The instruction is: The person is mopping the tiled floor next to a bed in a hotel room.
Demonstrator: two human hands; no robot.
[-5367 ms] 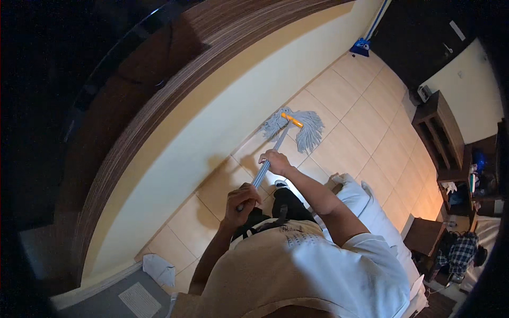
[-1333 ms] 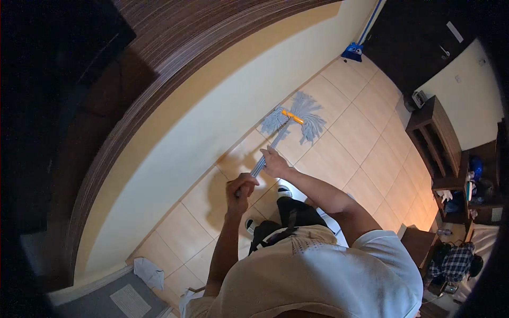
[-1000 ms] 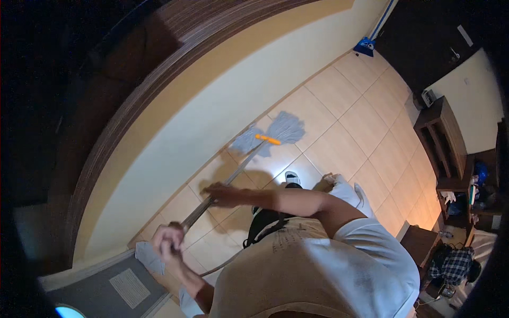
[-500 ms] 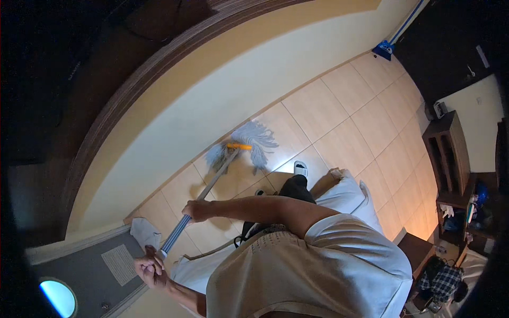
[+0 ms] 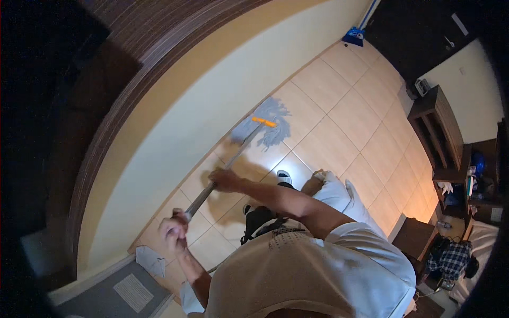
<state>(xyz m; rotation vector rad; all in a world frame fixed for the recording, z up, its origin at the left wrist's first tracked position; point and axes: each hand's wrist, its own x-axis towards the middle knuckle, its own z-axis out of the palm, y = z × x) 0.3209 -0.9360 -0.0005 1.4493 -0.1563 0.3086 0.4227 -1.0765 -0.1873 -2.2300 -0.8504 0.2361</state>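
Observation:
A string mop [image 5: 273, 135] with grey-blue strands and an orange clamp rests on the tiled floor against the base of the wall. Its long handle [image 5: 241, 152] slants back toward me. My left hand [image 5: 174, 231] is closed at the handle's top end, slightly blurred. Further down the shaft, my right hand [image 5: 226, 180] wraps around it, with the right forearm stretched across my front. The strands fan out on both sides of the clamp and touch the floor.
Along the left runs a cream wall [image 5: 212, 100]. A blue broom [image 5: 354, 37] stands in the far corner by a dark door [image 5: 405, 32]. Brown wooden shelving [image 5: 437, 127] lines the right. A puffy white cloth item [image 5: 342, 197] is beside my legs. A grey door panel [image 5: 106, 294] is lower left.
The mop head has slid farther along the wall, away from me. Both hands have moved forward and to the right with the handle. The view has turned slightly.

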